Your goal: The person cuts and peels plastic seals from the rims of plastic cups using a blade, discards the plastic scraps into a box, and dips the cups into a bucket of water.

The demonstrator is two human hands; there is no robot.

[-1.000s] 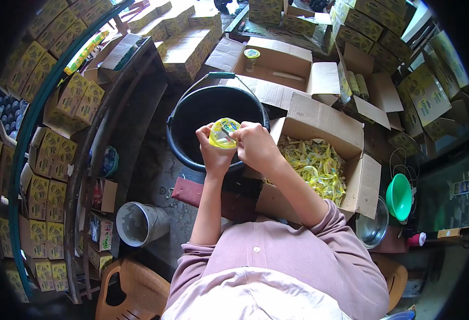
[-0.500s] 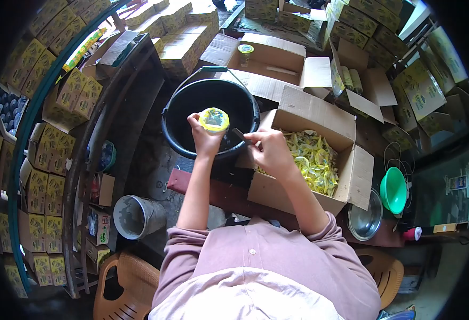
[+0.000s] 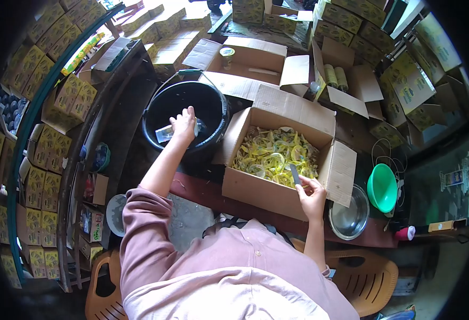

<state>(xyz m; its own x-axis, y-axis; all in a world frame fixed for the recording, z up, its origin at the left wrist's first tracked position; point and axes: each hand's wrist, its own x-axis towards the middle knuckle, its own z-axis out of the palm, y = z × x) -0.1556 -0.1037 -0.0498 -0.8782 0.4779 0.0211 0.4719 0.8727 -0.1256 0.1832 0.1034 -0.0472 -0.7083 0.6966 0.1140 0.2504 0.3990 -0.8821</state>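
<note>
The clear cup (image 3: 164, 134) tips sideways over the black bucket (image 3: 222, 109) at eleven o'clock, the left hand's (image 3: 183, 127) fingers curled round it; staying inside the rim should catch spills. At one o'clock, the right hand (image 3: 313, 198) pinches a flat blade (image 3: 295, 175), best angled away, by a carton (image 3: 266, 194) of yellow scraps (image 3: 277, 154).

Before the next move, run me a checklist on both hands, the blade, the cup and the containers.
1. Left hand on clear cup, over black bucket: ok.
2. Cup upright: not ok, tipped sideways.
3. Right hand grip on blade: ok.
4. Blade clear of left hand: ok, it's over the yellow scraps.
5. Scrap box flaps open: ok.
6. Bucket contents: cannot tell, too dark.
</note>
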